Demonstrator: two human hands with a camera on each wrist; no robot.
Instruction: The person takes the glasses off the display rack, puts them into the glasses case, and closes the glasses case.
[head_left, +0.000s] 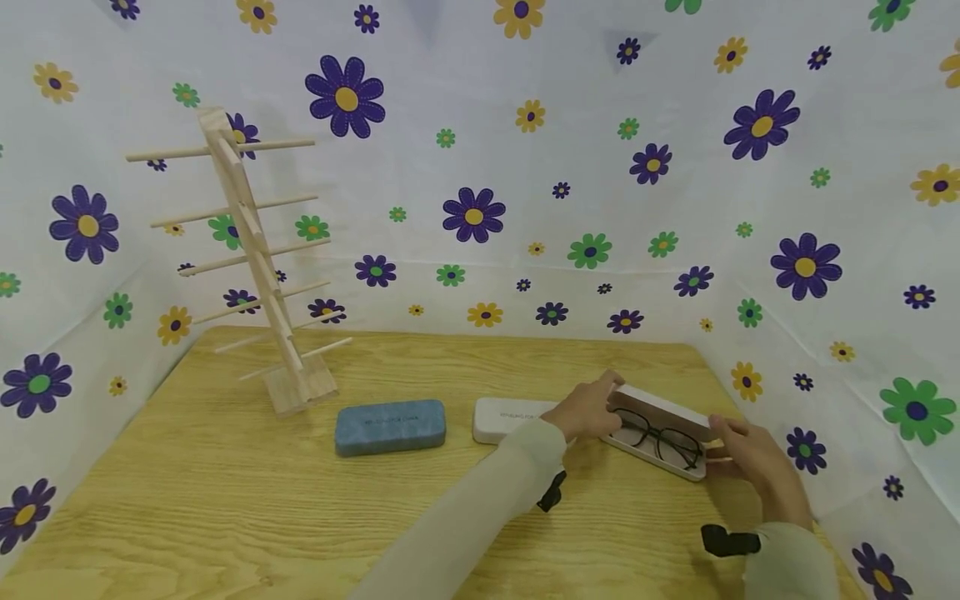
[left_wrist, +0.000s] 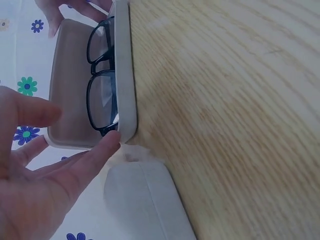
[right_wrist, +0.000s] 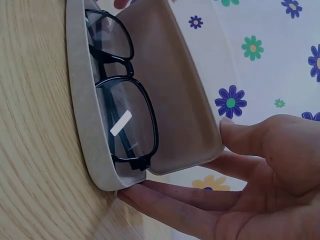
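Note:
A white glasses case (head_left: 652, 462) lies with its lid raised on the right side of the table. Inside it rest black-framed eyeglasses (right_wrist: 155, 115), lenses facing up and out. My left hand (head_left: 588, 408) holds the case's left end, its thumb (left_wrist: 37, 110) in front of the lid and other fingers behind and along the base corner. At the opposite end my right hand (head_left: 757, 458) grips the case, thumb at the lid's edge and fingers under the base corner. A second white glasses case (head_left: 502, 417), closed, sits partly behind my left hand.
Left of the white cases lies a closed blue glasses case (head_left: 390, 427). A wooden rack (head_left: 258, 258) with several pairs of pegs stands at the back left of the wooden table (head_left: 247, 500). Flower-print cloth (head_left: 420, 167) surrounds the back and sides.

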